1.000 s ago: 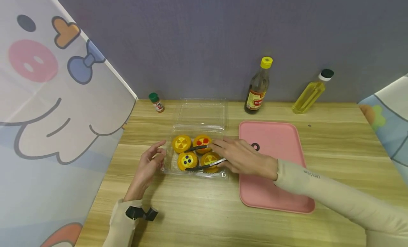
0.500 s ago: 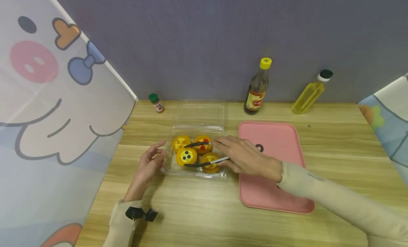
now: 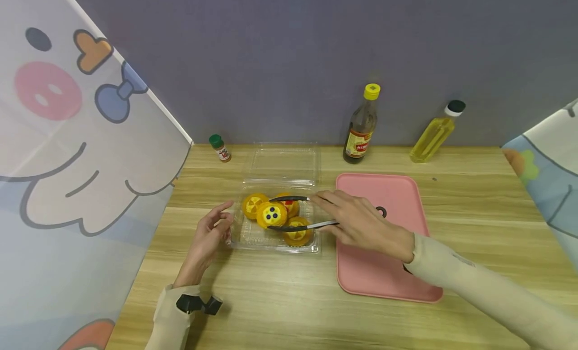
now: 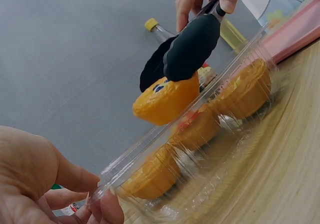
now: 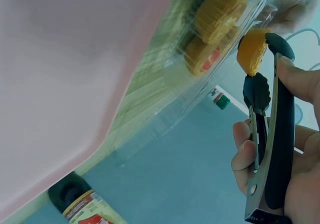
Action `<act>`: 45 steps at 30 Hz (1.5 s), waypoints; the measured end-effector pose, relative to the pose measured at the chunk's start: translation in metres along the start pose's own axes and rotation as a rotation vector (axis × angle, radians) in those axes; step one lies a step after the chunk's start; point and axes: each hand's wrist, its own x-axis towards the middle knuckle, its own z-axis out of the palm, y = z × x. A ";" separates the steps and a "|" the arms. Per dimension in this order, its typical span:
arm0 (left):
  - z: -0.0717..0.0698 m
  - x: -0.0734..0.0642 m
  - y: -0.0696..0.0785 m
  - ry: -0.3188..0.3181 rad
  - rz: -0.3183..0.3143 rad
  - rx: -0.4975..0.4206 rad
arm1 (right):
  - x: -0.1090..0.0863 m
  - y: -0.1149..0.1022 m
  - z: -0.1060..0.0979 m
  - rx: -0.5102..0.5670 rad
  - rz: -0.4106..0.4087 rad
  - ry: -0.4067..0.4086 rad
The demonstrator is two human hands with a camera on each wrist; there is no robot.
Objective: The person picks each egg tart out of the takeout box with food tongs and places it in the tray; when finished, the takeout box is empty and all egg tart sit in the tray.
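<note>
My right hand (image 3: 361, 222) grips a pair of black-tipped tongs (image 5: 280, 134), whose heads clamp a yellow tart with blue dots (image 4: 167, 101). In the left wrist view the tart is raised above the rim of a clear plastic box (image 3: 271, 242). Inside the box sit a tart with a yellow wedge pattern (image 3: 254, 206), a red-topped tart (image 3: 292, 205), partly covered by the tongs and the lifted tart, and another yellow-patterned tart (image 3: 297, 234). My left hand (image 3: 209, 234) pinches the box's left edge between thumb and fingers.
The box's lid (image 3: 284, 164) lies folded back. A pink tray (image 3: 384, 274) is to the right, under my right forearm. Along the wall stand a small green-capped jar (image 3: 220, 149), a dark sauce bottle (image 3: 360, 129) and an oil bottle (image 3: 433, 136).
The tongs have closed on the blue-dotted tart and lifted it from its place at the front left of the box, moving right. My left hand stays at the box edge.
</note>
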 end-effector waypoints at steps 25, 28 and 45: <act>-0.003 0.000 -0.005 -0.004 0.000 0.007 | -0.042 0.023 -0.025 0.018 0.195 0.023; -0.003 0.001 -0.006 -0.007 -0.001 0.008 | -0.050 0.029 -0.026 0.012 0.198 0.043; -0.002 0.001 -0.001 -0.002 -0.013 0.012 | -0.086 0.064 -0.039 -0.025 0.370 0.094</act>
